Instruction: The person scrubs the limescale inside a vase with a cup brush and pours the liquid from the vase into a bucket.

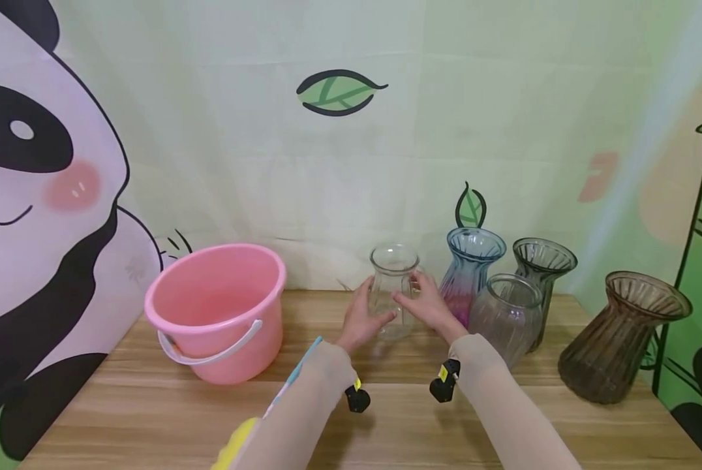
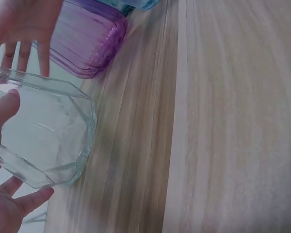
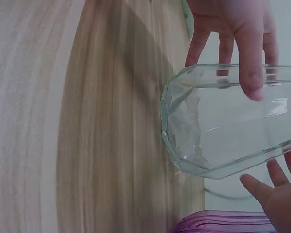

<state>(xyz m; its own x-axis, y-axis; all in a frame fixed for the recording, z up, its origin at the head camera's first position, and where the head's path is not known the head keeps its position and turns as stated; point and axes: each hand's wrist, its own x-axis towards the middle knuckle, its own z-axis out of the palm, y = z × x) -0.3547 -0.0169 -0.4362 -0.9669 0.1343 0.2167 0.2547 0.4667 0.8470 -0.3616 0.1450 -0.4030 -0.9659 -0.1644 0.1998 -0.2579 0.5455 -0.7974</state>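
A clear glass vase (image 1: 389, 287) with a faceted lower body and a round rim stands upright between my hands, near the back of the table. My left hand (image 1: 363, 318) grips it from the left, thumb in front and fingers round the side. From the right, my right hand (image 1: 432, 305) holds it in the same manner. The right wrist view shows the vase's thick base (image 3: 184, 128) close to the wood; whether it touches is unclear. Just right of my right hand is a blue-and-pink ribbed vase (image 1: 473, 271).
A pink bucket (image 1: 254, 349) with a white handle stands on the left of the wooden table (image 1: 386, 418). At the right are a rounded clear vase (image 1: 506, 320), a dark grey vase (image 1: 543, 261) and a brown ribbed vase (image 1: 612, 346). A printed backdrop (image 1: 239, 163) hangs behind.
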